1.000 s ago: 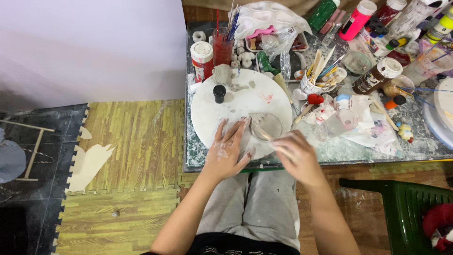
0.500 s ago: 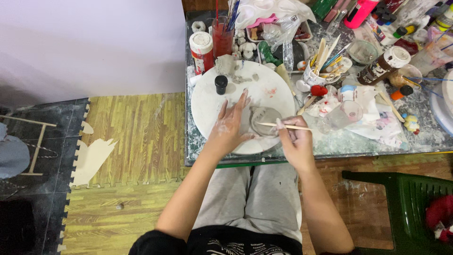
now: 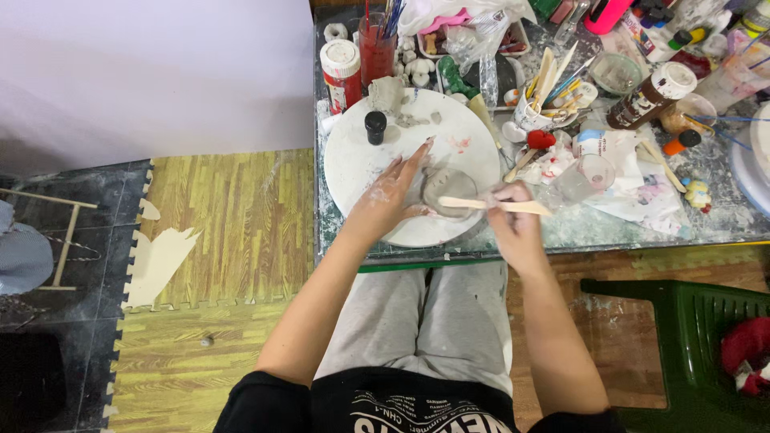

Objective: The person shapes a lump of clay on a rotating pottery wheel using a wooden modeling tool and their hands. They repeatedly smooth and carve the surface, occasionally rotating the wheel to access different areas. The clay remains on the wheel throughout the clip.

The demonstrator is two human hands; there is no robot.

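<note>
A small grey clay bowl [image 3: 447,186] sits on a round white turntable board [image 3: 361,160] on the cluttered worktable. My left hand [image 3: 391,195], smeared with clay, cups the bowl's left side with fingers spread. My right hand [image 3: 513,220] grips a flat wooden modelling stick [image 3: 489,205] whose tip lies across the bowl's rim. A lump of grey clay [image 3: 387,93] and a small black cap [image 3: 375,127] rest at the back of the board.
A red-and-white paint bottle [image 3: 342,70], a red jar of brushes [image 3: 377,40], a cup of wooden tools [image 3: 539,108], a brown bottle [image 3: 650,95] and paper scraps crowd the table. A green plastic chair [image 3: 682,337] stands at right. Foam mats cover the floor at left.
The view has shifted so the table sits higher and closer. My right hand has brought the wooden stick across the bowl's rim, while my left hand stays against the bowl.
</note>
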